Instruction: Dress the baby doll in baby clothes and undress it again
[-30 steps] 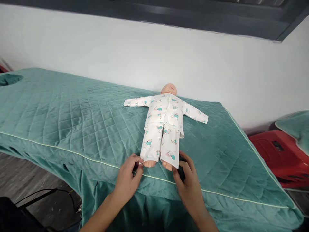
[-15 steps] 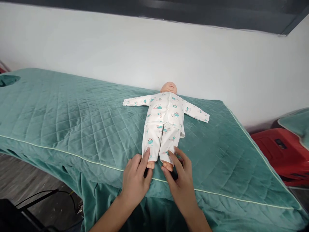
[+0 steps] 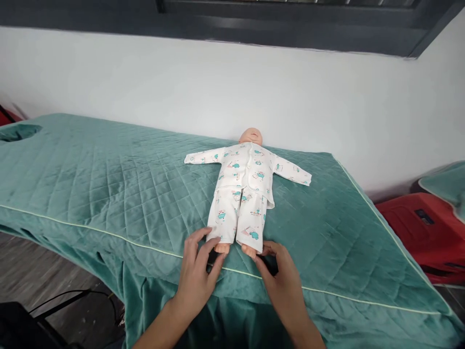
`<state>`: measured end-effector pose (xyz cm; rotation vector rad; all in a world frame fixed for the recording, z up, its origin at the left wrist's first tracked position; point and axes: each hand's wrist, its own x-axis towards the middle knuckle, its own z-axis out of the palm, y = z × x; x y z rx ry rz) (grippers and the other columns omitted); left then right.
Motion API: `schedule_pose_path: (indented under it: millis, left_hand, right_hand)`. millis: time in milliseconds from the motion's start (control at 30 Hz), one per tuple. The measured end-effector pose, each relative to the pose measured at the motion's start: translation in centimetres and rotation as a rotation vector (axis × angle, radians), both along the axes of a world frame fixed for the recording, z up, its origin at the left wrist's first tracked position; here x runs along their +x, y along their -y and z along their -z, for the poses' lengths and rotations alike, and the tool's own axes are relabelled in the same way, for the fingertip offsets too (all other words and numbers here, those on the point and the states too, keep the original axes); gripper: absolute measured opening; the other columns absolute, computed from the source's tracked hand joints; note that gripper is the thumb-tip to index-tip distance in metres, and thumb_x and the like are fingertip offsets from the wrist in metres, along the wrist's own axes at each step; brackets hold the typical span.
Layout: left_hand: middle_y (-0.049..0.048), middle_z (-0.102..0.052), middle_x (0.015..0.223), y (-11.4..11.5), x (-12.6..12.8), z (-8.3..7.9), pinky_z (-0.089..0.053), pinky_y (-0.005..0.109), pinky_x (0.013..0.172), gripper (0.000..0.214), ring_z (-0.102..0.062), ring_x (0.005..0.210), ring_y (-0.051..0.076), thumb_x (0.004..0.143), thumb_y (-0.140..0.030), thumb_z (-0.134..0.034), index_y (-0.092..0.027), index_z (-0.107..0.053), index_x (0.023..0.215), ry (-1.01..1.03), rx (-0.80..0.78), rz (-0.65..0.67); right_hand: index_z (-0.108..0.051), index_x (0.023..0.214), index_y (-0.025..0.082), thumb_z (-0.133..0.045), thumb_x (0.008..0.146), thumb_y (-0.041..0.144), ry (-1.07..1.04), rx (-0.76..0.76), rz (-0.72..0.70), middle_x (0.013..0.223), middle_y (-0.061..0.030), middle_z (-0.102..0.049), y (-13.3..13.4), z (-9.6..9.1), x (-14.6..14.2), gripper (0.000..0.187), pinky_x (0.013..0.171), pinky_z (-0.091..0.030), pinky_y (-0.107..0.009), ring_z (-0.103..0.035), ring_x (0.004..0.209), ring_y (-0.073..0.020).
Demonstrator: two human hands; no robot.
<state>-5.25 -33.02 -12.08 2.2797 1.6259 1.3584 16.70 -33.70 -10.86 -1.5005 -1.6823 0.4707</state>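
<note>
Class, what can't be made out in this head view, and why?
All in head view:
Whatever the doll's sleeves hold: hidden inside them.
Hold of the right hand on the trouser cuff: contact too small to tell.
Red item: cut off by the right edge, partly under green cloth.
Dark frame: cut off by the top edge.
</note>
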Motion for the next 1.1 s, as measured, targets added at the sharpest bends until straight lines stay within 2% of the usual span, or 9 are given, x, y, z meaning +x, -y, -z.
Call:
schedule_pose_path:
  millis: [133, 300, 433, 533, 767, 867, 967, 1100]
  left_hand:
    - [0.0129, -0.050, 0.140, -0.4, 0.5, -1.2, -0.048, 0.048, 0.108, 0.034, -0.048, 0.133, 0.029, 0.094, -0.025, -0.064, -0.023, -0.052, 0.126, -0.003, 0.035, 0.019]
    - [0.0118, -0.058, 0.138, -1.7, 2.3, -3.5, -0.041, 0.051, 0.114, 0.043, -0.046, 0.137, 0.028, 0.096, -0.020, -0.058, -0.021, -0.048, 0.138, -0.164, 0.022, 0.207]
    - [0.0089, -0.063, 0.128, -1.9, 3.5, -4.6, -0.034, 0.054, 0.118, 0.041, -0.053, 0.128, 0.025, 0.091, -0.008, -0.052, -0.020, -0.054, 0.131, -0.204, -0.031, 0.274]
    - [0.0072, -0.065, 0.123, -2.1, 3.7, -4.5, -0.032, 0.055, 0.118, 0.043, -0.056, 0.120, 0.023, 0.090, -0.004, -0.049, -0.020, -0.056, 0.128, -0.207, -0.078, 0.252]
    - [-0.0001, -0.069, 0.096, -3.1, 3.8, -4.0, -0.033, 0.053, 0.117, 0.018, -0.062, 0.099, 0.019, 0.096, -0.011, -0.051, -0.023, -0.062, 0.102, -0.125, -0.067, 0.229]
    - [0.0006, -0.067, 0.093, -2.9, 4.0, -4.0, -0.038, 0.051, 0.114, 0.015, -0.062, 0.095, 0.018, 0.095, -0.011, -0.052, -0.022, -0.060, 0.101, -0.034, -0.011, 0.208]
    - [0.0015, -0.066, 0.094, -2.4, 4.0, -3.8, -0.043, 0.049, 0.110, 0.015, -0.062, 0.094, 0.018, 0.094, -0.011, -0.053, -0.022, -0.059, 0.101, 0.034, 0.058, 0.203]
    - [0.0024, -0.066, 0.097, -2.0, 3.7, -3.4, -0.041, 0.049, 0.112, 0.017, -0.062, 0.099, 0.018, 0.093, -0.009, -0.052, -0.022, -0.058, 0.102, 0.008, 0.061, 0.224]
  right_hand:
    - [-0.059, 0.117, 0.026, -0.067, 0.093, 0.032, -0.050, 0.011, -0.019, 0.097, -0.0033, -0.064, 0.0, 0.2, 0.5, 0.026, 0.081, -0.051, -0.037, -0.061, 0.091, -0.0216]
    - [-0.054, 0.129, 0.027, -0.060, 0.092, 0.019, -0.128, 0.017, -0.078, 0.112, -0.0059, -0.061, -0.2, 0.0, 1.1, 0.037, 0.087, -0.051, -0.037, -0.060, 0.098, -0.0208]
    - [-0.057, 0.123, 0.026, -0.057, 0.093, 0.019, -0.195, 0.014, -0.126, 0.107, -0.0046, -0.063, -0.2, -0.5, 1.2, 0.030, 0.085, -0.050, -0.034, -0.060, 0.096, -0.0194]
    - [-0.060, 0.115, 0.026, -0.059, 0.093, 0.022, -0.178, -0.014, -0.124, 0.103, -0.0034, -0.064, -0.3, -0.5, 0.8, 0.023, 0.088, -0.048, -0.035, -0.061, 0.096, -0.0198]
    - [-0.060, 0.106, 0.025, -0.061, 0.090, 0.018, -0.149, -0.030, -0.098, 0.097, -0.0011, -0.065, -1.1, -0.3, -0.2, 0.018, 0.086, -0.044, -0.035, -0.060, 0.092, -0.0192]
    - [-0.059, 0.098, 0.023, -0.057, 0.093, 0.019, -0.242, 0.004, -0.111, 0.091, 0.0000, -0.061, -1.0, -0.8, -0.2, 0.007, 0.079, -0.045, -0.031, -0.058, 0.085, -0.0166]
    - [-0.058, 0.095, 0.023, -0.055, 0.094, 0.018, -0.307, 0.055, -0.123, 0.089, 0.0004, -0.059, -0.5, -1.3, -0.1, 0.006, 0.074, -0.045, -0.028, -0.057, 0.081, -0.0150]
    - [-0.059, 0.095, 0.023, -0.055, 0.092, 0.015, -0.245, 0.059, -0.110, 0.088, 0.0000, -0.059, 0.0, -1.0, -0.1, 0.009, 0.073, -0.045, -0.028, -0.056, 0.080, -0.0153]
